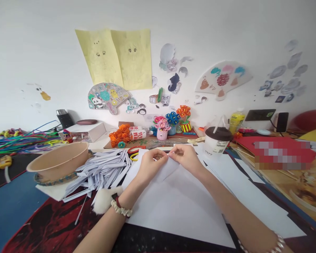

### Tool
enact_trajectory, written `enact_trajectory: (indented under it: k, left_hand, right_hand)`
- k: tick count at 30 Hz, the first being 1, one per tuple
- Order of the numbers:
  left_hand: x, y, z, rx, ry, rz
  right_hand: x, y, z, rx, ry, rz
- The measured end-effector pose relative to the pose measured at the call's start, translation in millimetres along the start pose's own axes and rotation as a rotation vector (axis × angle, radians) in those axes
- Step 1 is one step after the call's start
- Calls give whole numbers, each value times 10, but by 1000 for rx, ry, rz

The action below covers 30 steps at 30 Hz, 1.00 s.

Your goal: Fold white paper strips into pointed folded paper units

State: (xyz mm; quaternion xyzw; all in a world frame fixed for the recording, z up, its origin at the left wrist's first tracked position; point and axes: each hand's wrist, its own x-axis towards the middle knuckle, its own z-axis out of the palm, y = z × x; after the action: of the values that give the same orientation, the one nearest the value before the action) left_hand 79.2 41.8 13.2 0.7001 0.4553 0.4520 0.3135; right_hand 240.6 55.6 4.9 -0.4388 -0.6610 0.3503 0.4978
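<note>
A white sheet of paper (179, 203) lies on the desk in front of me, its far corner folded over. My left hand (150, 165) and my right hand (185, 157) meet at that far edge, fingers curled and pinching the paper's fold between them. A bead bracelet and a white pom-pom (103, 200) sit at my left wrist. Just left of the sheet lies a heap of folded white paper pieces (102, 170).
A tan bowl (59, 160) stands at the left, with coloured pipe cleaners (21, 140) behind it. Scissors (134, 151) lie beyond my hands. A lidded cup with a straw (217, 140) stands at the right, near a red folder (276, 151). Pipe-cleaner flowers (172, 123) line the wall.
</note>
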Motion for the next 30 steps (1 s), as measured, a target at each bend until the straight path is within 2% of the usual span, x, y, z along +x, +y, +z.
enact_trajectory:
  k: [6,21,30]
  left_hand:
    - [-17,4,8,-22,3,-29]
    - [15,-17,3,7,-21,-34]
    - [-1,18,-25,-9,-31,-32]
  right_hand:
    - [-35,-53,18,-48,-2,11]
    - [11,49,-83,-20,71,-10]
    - [51,25,-226,58,183,9]
